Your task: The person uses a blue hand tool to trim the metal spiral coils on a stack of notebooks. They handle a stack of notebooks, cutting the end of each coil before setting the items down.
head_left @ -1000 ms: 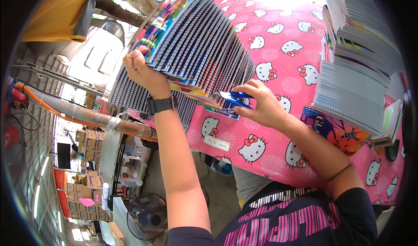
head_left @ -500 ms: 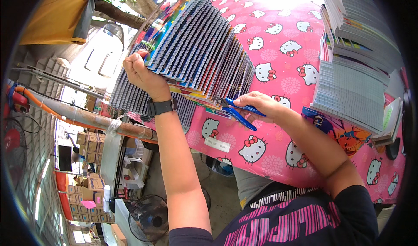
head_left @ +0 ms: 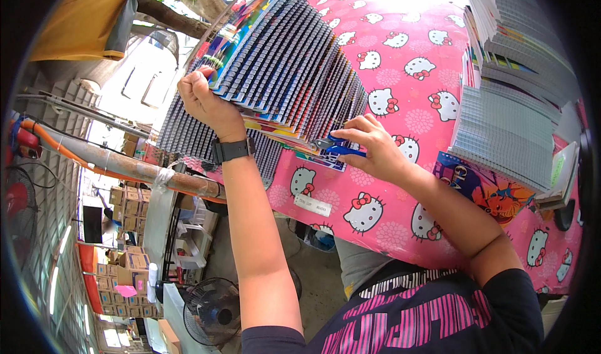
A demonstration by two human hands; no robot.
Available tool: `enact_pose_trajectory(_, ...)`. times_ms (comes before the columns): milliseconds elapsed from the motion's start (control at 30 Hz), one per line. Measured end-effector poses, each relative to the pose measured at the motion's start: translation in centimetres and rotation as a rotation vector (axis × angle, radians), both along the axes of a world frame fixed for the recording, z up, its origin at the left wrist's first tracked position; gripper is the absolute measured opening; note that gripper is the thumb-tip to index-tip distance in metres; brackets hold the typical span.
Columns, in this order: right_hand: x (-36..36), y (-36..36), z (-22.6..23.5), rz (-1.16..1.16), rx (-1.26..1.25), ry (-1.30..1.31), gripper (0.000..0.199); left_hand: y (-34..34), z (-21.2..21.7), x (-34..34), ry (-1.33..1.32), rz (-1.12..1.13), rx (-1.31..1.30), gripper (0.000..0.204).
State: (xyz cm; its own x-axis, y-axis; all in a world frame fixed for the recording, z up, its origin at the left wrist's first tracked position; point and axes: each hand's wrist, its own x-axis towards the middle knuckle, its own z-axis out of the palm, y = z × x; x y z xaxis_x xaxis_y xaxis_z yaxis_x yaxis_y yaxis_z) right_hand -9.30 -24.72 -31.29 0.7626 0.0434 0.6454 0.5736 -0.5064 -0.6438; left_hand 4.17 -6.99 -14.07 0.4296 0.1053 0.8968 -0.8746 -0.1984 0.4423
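A tall stack of spiral-bound notebooks [head_left: 285, 59] leans across the left of the table, its dark wire spines facing me in rows. My left hand [head_left: 210, 103], with a dark watch on the wrist, is closed at the near left corner of the top notebooks, fingers curled round their edge. Blue-handled wire cutters [head_left: 346, 150] are gripped in my right hand [head_left: 379, 147]. Their metal jaws lie against the lower spine ends at the near right of the stack. What the jaw tips touch is too small to tell.
Pink cartoon-cat cloth [head_left: 388, 222] covers the table. More notebooks [head_left: 501, 135] are piled at the right, above a colourful cover [head_left: 482, 188]. A rusty pipe [head_left: 138, 169] runs along the left side. Below stand a fan [head_left: 213, 310] and stacked cardboard boxes [head_left: 131, 210].
My right hand has moved slightly left and up with the cutters, and its fingers have closed further over the handles. My left hand stays at the stack's corner.
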Motion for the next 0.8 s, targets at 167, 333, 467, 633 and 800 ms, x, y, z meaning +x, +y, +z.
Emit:
enact_pose_trajectory(167,-0.4,0.0,0.0,-0.022,0.025,-0.011,0.048,0.1,-0.2,0.0,-0.006,0.005,0.005,0.030)
enact_pose_trajectory(333,-0.2,0.2,-0.2,-0.053,0.018,-0.035,0.054,0.1,-0.2,0.0,0.003,-0.003,-0.009,0.029)
enact_pose_trajectory(467,-0.2,-0.1,-0.2,-0.061,-0.019,-0.056,0.055,-0.2,-0.1,-0.3,-0.022,0.011,0.017,0.028)
enact_pose_trajectory(633,0.0,0.6,-0.4,-0.077,-0.032,-0.058,0.055,0.1,-0.1,-0.2,0.003,0.007,-0.008,0.029)
enact_pose_trajectory(800,1.3,-0.9,-0.6,0.373,0.385,0.486,0.030,-0.3,-0.1,-0.2,-0.028,0.005,0.009,0.029)
